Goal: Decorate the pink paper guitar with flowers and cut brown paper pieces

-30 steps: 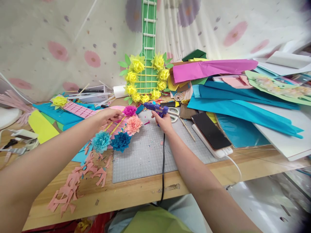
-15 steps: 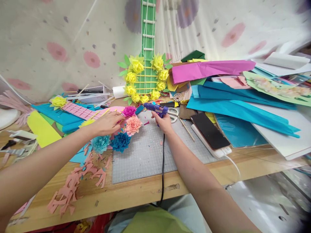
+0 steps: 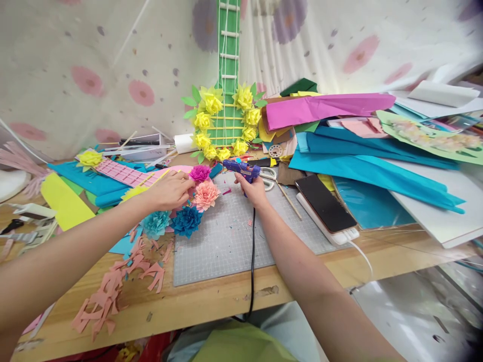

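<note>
My right hand (image 3: 254, 191) is closed round the handle of a blue glue gun (image 3: 241, 169), its nozzle pointing left over the grey cutting mat (image 3: 230, 236); a black cord runs from it down off the table edge. My left hand (image 3: 169, 190) rests with curled fingers on the pink paper guitar (image 3: 128, 173), pressing its body beside a magenta paper flower (image 3: 200, 173) and a peach flower (image 3: 206, 194). A light blue flower (image 3: 156, 223) and a dark blue flower (image 3: 187, 221) sit just below that hand.
A green paper guitar ringed with yellow flowers (image 3: 226, 120) leans on the back wall. Stacked coloured paper sheets (image 3: 362, 146) fill the right side, with a phone (image 3: 324, 203) on a white pad and scissors (image 3: 268, 176) nearby. Pink paper scraps (image 3: 121, 281) litter the front left.
My left hand slid down and right across the pink guitar body, nearer the magenta and peach flowers. The right hand with the glue gun stayed put.
</note>
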Available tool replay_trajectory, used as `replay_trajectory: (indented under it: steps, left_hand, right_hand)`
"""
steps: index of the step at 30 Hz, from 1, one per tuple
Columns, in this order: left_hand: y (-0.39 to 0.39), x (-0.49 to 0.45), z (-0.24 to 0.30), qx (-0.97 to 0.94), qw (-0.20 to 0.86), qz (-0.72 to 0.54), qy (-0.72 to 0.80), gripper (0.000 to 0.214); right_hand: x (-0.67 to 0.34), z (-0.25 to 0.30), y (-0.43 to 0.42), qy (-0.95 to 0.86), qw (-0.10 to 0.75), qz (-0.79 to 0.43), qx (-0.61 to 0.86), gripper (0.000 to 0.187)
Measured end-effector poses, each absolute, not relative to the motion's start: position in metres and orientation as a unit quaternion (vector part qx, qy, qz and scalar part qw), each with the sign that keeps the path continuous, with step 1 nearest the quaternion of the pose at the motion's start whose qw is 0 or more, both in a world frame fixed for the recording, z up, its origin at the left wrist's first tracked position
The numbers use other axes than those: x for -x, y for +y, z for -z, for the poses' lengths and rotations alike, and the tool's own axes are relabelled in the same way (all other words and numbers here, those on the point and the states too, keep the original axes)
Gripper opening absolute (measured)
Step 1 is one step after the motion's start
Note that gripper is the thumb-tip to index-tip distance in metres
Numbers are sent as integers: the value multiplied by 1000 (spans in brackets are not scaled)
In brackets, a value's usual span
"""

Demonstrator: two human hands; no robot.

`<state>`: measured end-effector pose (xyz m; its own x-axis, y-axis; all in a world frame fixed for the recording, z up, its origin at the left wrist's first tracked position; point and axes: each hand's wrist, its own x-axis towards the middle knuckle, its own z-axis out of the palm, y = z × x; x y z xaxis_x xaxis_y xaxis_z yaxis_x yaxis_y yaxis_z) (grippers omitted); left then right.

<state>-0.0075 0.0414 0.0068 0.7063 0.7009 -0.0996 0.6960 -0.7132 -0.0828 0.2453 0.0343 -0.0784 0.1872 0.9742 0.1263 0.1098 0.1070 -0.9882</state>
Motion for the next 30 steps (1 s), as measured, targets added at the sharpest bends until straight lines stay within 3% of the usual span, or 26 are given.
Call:
replay_trajectory:
  steps: [15, 22, 30]
  left_hand:
    - [45, 10, -11, 931, 66, -61, -353, 34]
    - [48, 21, -19, 907, 86, -26, -413, 35]
    - [46, 16, -4, 911, 26, -24, -412, 33]
  right_hand:
    - [-246, 80, 37, -487, 560, -399, 539, 36]
    - [-246, 83, 38, -489, 559, -397, 539, 37]
    - [-247, 81, 37, -489, 548, -395, 551, 40]
